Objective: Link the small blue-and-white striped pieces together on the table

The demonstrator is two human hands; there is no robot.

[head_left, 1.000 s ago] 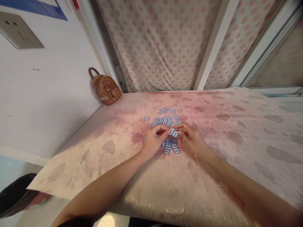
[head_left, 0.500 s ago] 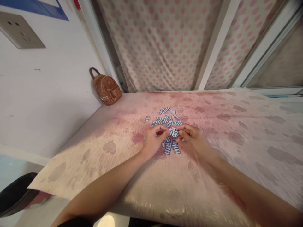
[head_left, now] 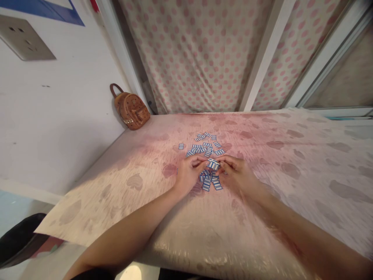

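Between my two hands is a small blue-and-white card (head_left: 213, 164), perhaps with others stacked behind it. My left hand (head_left: 190, 171) pinches its left edge between thumb and fingertips. On the opposite edge, my right hand (head_left: 236, 169) grips it with bent fingers. Just beyond my hands lies a loose spread of the same small cards (head_left: 198, 148), several overlapping. Closer to me, under the held card, is another cluster of cards (head_left: 206, 183), partly covered by it. One single card (head_left: 181, 146) lies apart on the left.
A patterned tablecloth (head_left: 140, 202) covers the table. At the back left corner a small brown backpack (head_left: 132, 111) leans by the white wall (head_left: 72, 101), which carries a socket (head_left: 27, 39). A dotted curtain (head_left: 198, 58) hangs behind. A black round object (head_left: 20, 237) is at lower left.
The held cards have been squared up, so their edges line up more evenly. My hands stay in nearly the same place, and the cards on the table have not moved.
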